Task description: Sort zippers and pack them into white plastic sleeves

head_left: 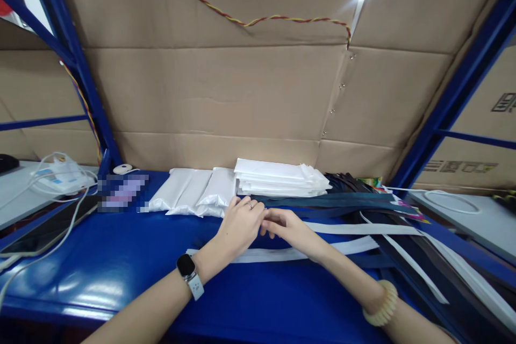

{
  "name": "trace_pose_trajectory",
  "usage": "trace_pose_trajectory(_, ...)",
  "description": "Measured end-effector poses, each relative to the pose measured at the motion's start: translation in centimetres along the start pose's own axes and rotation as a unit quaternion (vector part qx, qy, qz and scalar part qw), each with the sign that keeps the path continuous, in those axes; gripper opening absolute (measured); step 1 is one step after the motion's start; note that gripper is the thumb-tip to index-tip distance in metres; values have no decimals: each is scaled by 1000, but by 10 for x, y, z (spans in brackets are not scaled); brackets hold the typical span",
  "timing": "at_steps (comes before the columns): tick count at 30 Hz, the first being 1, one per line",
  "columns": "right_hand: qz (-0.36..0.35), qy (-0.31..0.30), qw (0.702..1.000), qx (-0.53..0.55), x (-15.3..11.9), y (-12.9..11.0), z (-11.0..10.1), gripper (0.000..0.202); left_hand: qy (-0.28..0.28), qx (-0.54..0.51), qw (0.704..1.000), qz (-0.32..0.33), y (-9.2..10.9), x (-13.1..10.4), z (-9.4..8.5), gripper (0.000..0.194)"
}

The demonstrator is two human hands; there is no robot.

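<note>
My left hand [241, 224], with a ring and a smartwatch on the wrist, and my right hand [287, 227], with a bead bracelet on the wrist, meet fingertip to fingertip over the blue bench [121, 269]. Both pinch the end of a long dark strip [338, 205] that runs off to the right. A white strip [282, 253] lies flat under my wrists. Just behind my hands sit a stack of flat white bags [278, 177] and a row of white padded packets [193, 192].
A heap of dark strips [407, 236] and white strips [363, 227] spreads over the right of the bench. Cardboard sheets [217, 91] line the back between blue rack posts [84, 80]. At left are a dark tablet [48, 228], white cables and a white mouse [122, 169].
</note>
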State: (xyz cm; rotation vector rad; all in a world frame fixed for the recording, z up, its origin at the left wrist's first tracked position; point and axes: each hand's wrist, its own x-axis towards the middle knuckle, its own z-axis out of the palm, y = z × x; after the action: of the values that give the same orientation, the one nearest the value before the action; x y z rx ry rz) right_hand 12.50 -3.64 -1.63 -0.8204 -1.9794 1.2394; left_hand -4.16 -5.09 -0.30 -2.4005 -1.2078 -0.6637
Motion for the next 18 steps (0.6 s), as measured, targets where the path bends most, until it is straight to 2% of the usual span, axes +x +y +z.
trace_pose_trajectory(8, 6, 11, 998, 66, -2, -6, -4, 28, 13, -35, 999, -10, -3, 1, -6, 26)
trace_pose_trajectory(12, -14, 31, 998, 59, -2, -8, -3, 28, 29, -17, 999, -26, -5, 3, -11, 27)
trace_pose_trajectory(15, -36, 65, 997, -28, 0, -4, -8, 26, 39, -6, 998, -45, -15, 6, -14, 27)
trace_pose_trajectory(18, -57, 115, 971, -201, 1, 3, -25, 22, 61, 20, 991, -117, -40, 9, -19, 29)
